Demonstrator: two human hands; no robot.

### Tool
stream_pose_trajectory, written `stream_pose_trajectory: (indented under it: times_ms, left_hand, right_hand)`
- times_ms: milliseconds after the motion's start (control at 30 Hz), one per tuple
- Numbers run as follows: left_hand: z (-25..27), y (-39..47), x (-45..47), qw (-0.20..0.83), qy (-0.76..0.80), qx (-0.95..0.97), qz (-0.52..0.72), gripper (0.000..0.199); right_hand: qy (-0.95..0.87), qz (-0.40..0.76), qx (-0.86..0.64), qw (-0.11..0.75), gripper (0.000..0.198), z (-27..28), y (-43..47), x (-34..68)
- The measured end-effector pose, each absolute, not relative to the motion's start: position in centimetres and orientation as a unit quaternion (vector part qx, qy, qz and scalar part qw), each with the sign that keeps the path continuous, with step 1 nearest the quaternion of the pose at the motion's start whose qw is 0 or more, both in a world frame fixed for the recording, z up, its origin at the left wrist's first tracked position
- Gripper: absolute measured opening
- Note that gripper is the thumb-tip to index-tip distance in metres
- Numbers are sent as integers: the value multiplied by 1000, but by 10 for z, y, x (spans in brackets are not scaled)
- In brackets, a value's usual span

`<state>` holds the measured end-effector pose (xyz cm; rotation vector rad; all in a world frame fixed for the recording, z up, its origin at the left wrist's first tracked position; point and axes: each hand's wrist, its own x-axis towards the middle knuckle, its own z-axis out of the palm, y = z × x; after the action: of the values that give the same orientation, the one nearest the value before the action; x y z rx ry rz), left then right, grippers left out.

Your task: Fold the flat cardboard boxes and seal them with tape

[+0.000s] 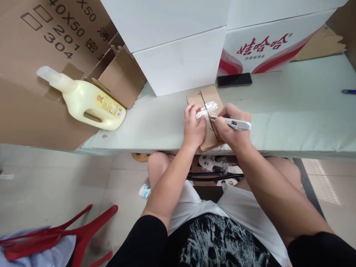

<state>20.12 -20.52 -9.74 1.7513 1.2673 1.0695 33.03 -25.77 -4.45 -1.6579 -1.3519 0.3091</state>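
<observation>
A small brown cardboard box lies on the pale green covered table, close to its front edge. Clear tape crosses its top over a dark seam. My left hand rests on the left part of the box, fingers spread over the cardboard and tape. In my right hand is a white utility knife, its handle pointing right. The knife's tip end is at the seam beside the tape; the blade itself is too small to make out.
A black phone lies behind the box, against white cartons. On the left stand a yellow bottle, an open cardboard box and a big carton. A blue pen-like object lies far right. A red chair stands lower left.
</observation>
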Motion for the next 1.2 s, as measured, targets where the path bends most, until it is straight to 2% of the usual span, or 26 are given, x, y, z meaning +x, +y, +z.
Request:
stream_pose_trajectory:
  times_ms: [333, 500, 667, 800, 867, 967, 1067, 1200]
  left_hand:
    - [-92, -207, 202, 359, 499, 678, 404, 24]
    - [-93, -206, 203, 356, 500, 675, 410, 26]
    - [-95, -204, 203, 346, 499, 679, 412, 27]
    - [-95, -202, 202, 352, 494, 676, 418, 26]
    - [-96, -201, 203, 353, 488, 674, 427, 26]
    - [-97, -201, 204, 343, 485, 674, 439, 31]
    - [-94, -203, 205, 331, 488, 691, 418, 48]
    - [-85, -207, 204, 321, 499, 719, 362, 73]
  right_hand:
    - [-548, 106, -647, 519, 12, -48, -261, 330]
    - [-522, 79, -623, 577, 13, -53, -263, 330]
    - [-470, 114, -590, 646, 14, -60, -264, 336]
    - [-431, 105, -584, 680, 8, -67, -266, 357]
    - [-439, 78, -630, 636, 9, -73, -269, 376]
    - [-473, 68, -752, 453, 15, -89, -277, 411]
    - [-514, 66, -811, 270, 24, -113, -288, 439]
    - [-575, 51, -802, 150, 38, -141, -295, 454]
